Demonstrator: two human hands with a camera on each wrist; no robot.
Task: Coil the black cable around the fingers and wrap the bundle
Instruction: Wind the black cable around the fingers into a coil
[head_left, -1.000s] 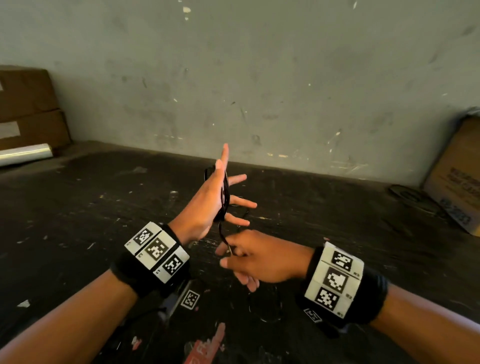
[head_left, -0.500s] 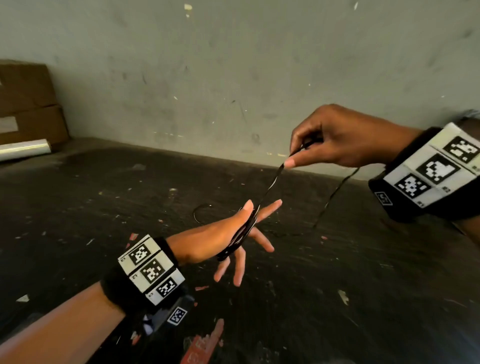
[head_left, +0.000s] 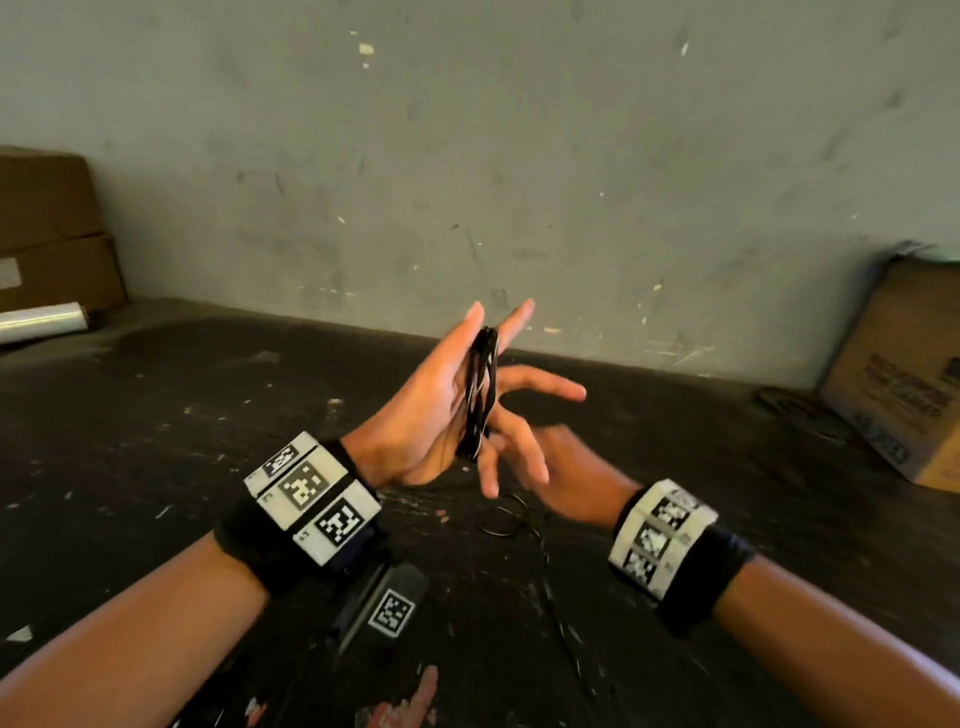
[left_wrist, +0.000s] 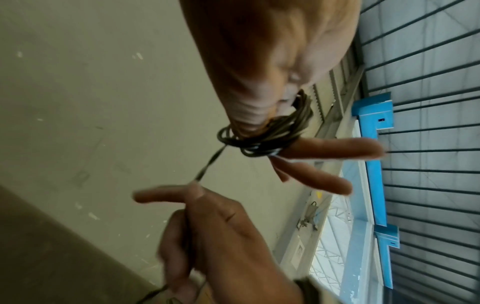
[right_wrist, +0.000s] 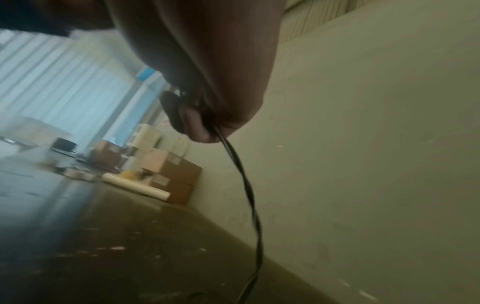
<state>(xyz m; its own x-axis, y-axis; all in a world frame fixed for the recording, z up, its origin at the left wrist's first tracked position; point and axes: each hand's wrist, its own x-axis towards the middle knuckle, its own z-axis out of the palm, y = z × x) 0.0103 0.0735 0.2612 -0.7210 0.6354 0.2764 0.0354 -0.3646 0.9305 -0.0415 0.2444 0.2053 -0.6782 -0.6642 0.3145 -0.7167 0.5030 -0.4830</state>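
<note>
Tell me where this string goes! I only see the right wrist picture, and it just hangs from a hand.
Observer: It goes up to the left hand. The cable runs from the right hand, which pinches it, into a coil wound around the left fingers.
Child: Are those fingers squeezing the coil?
Observer: No, they are straight and spread apart.
Child: Is any cable not wound up yet?
Observer: Yes, a loose loop lies on the table under the hands, and a thin tail runs on toward the person.
</note>
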